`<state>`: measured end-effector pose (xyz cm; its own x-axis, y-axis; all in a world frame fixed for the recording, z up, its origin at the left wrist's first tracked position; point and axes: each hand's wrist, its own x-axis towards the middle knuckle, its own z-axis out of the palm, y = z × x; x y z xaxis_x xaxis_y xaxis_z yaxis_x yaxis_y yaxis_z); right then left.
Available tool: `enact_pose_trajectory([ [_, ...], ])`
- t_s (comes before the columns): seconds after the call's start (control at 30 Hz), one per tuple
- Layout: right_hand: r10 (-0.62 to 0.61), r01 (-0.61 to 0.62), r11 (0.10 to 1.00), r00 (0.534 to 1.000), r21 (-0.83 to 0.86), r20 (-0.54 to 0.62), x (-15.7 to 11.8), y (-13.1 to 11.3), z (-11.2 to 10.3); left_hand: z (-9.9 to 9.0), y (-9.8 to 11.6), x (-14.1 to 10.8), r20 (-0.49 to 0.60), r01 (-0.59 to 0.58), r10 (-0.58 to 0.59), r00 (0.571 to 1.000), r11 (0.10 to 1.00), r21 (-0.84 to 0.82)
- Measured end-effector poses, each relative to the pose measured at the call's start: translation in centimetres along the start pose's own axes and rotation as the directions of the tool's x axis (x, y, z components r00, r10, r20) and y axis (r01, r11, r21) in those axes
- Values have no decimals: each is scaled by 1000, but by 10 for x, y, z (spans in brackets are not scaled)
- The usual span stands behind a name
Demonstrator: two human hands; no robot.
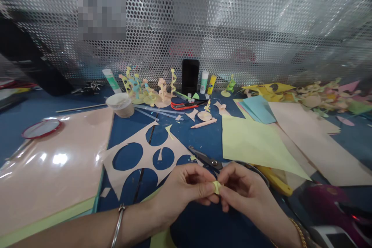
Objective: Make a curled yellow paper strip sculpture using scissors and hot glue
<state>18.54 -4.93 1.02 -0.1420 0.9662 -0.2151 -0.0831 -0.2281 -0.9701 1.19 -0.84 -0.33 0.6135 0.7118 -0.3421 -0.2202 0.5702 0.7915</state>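
Note:
A small piece of yellow paper [216,187] is pinched between my two hands, low in the middle of the view. My left hand [193,186] grips it from the left with thumb and fingers, and my right hand [241,188] pinches its right side. Most of the piece is hidden by fingertips. Just beyond my hands lie scissors [213,162], their handles partly covered by the right hand. To the left, a pink paper sheet with round cut-outs [148,151] lies on the blue table [200,135].
Small paper figures [136,87] stand at the back beside a plastic tub [119,104]. A phone [190,75] and glue sticks [204,82] stand against the perforated metal panel [162,15]. Yellow-green paper [252,139] lies right, pink sheets in plastic [55,166] left.

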Motion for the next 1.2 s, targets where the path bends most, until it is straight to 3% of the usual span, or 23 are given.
enact_pose_trajectory([
  [0.2,10,-10,999,1000,34,6,1,2,0,0,0,0,2,-15,15,1000,1000,2],
  [0.53,43,-43,997,999,-61,8,-1,-1,-2,1,2,-1,7,48,-48,999,999,7],
  [0.87,48,-47,999,999,-22,25,1,-3,-2,1,1,1,9,1,-1,1000,1000,27],
  [1.2,45,-45,992,999,-118,3,-1,5,-3,3,2,-1,-11,-19,20,1000,997,74],
])
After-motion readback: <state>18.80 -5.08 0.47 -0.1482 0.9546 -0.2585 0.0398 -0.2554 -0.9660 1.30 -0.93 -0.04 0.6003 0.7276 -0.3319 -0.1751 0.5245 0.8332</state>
